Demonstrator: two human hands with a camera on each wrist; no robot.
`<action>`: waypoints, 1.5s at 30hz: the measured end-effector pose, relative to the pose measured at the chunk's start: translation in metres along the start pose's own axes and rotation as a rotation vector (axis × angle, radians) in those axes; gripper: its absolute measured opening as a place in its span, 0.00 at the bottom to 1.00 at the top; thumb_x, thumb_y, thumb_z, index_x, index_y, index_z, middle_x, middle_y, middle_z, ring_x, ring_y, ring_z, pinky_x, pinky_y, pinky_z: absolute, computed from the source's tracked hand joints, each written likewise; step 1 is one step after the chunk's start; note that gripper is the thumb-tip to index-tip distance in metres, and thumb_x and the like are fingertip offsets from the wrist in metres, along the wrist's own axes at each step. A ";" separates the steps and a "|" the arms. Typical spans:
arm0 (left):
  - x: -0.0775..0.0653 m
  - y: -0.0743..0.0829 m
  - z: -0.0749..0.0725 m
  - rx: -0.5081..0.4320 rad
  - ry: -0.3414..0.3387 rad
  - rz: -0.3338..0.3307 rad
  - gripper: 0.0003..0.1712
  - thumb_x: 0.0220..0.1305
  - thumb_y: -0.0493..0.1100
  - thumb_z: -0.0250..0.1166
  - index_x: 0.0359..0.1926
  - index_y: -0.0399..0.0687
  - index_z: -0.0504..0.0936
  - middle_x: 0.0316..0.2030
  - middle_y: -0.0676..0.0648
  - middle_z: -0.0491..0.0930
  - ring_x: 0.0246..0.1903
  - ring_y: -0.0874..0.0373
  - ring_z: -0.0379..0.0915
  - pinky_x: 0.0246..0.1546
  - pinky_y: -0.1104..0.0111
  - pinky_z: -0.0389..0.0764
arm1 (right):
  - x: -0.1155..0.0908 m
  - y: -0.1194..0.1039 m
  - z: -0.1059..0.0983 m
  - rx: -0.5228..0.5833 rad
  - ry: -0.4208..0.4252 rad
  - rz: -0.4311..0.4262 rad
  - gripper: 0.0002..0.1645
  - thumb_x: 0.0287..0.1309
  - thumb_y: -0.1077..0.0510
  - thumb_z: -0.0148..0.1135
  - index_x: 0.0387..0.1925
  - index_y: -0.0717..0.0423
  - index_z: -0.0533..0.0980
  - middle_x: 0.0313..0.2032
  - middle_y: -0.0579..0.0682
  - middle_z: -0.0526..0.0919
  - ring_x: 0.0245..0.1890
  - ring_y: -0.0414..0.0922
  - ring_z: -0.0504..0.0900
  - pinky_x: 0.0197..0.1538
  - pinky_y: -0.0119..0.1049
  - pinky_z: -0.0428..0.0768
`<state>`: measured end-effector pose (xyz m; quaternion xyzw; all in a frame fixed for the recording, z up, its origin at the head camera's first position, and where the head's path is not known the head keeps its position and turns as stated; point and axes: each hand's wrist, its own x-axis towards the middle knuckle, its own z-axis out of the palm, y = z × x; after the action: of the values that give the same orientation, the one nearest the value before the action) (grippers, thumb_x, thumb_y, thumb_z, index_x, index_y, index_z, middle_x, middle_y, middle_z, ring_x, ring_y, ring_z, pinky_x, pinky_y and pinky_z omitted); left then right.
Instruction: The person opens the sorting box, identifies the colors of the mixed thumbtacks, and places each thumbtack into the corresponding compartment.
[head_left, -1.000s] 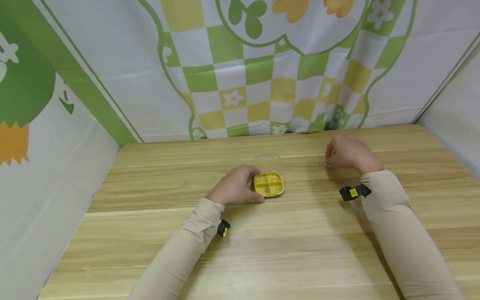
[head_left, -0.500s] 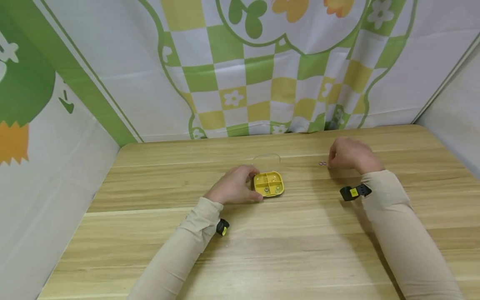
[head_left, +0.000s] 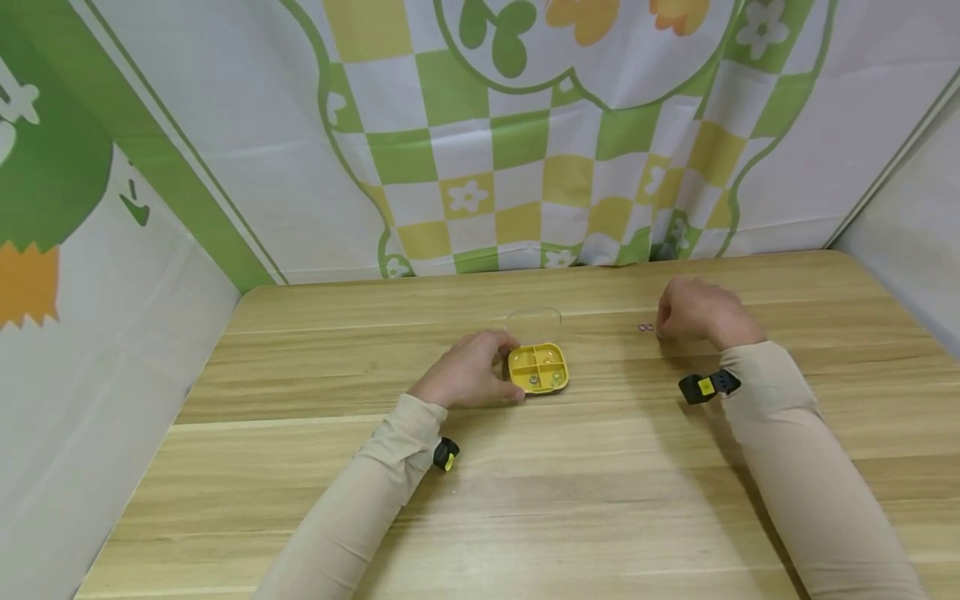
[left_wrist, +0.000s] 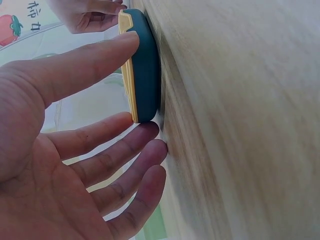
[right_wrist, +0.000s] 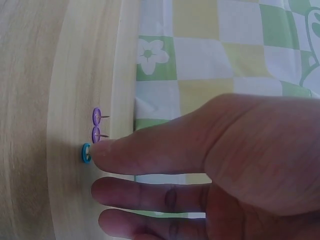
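Right wrist view: two purple thumbtacks (right_wrist: 96,116), points up, plus one teal thumbtack (right_wrist: 84,153) just beside. Head view: one yellow four-compartment case (head_left: 522,357), clear lid (head_left: 534,320) open, mid-table; bits inside too small to count. Left hand (head_left: 467,371): thumb and index gripping case. Right hand (head_left: 699,313), well apart: thumb against teal tack, can't tell if pinched. Wood-grain tabletop (head_left: 525,500), checked cloth (head_left: 517,137) behind.

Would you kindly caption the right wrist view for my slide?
Right grip at a teal tack beside two upturned purple tacks.
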<state>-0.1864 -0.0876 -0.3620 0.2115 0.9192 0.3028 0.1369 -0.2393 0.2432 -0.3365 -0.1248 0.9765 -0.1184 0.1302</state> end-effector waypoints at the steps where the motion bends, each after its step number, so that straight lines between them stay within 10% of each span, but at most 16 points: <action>1: 0.000 0.000 0.000 0.000 0.000 0.000 0.36 0.50 0.42 0.82 0.60 0.38 0.79 0.51 0.46 0.81 0.51 0.51 0.74 0.58 0.55 0.74 | 0.000 0.000 0.000 0.002 -0.003 0.004 0.05 0.50 0.62 0.64 0.25 0.52 0.85 0.25 0.48 0.78 0.26 0.47 0.71 0.27 0.40 0.68; 45: 0.000 0.000 0.001 0.014 0.006 0.004 0.35 0.51 0.40 0.81 0.59 0.37 0.79 0.50 0.45 0.81 0.51 0.52 0.75 0.58 0.56 0.74 | -0.008 -0.041 -0.005 -0.026 0.068 -0.170 0.07 0.59 0.57 0.70 0.25 0.50 0.82 0.27 0.44 0.80 0.30 0.46 0.75 0.35 0.45 0.74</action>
<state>-0.1864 -0.0867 -0.3626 0.2136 0.9212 0.2971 0.1322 -0.2247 0.2079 -0.3193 -0.2049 0.9676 -0.1206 0.0847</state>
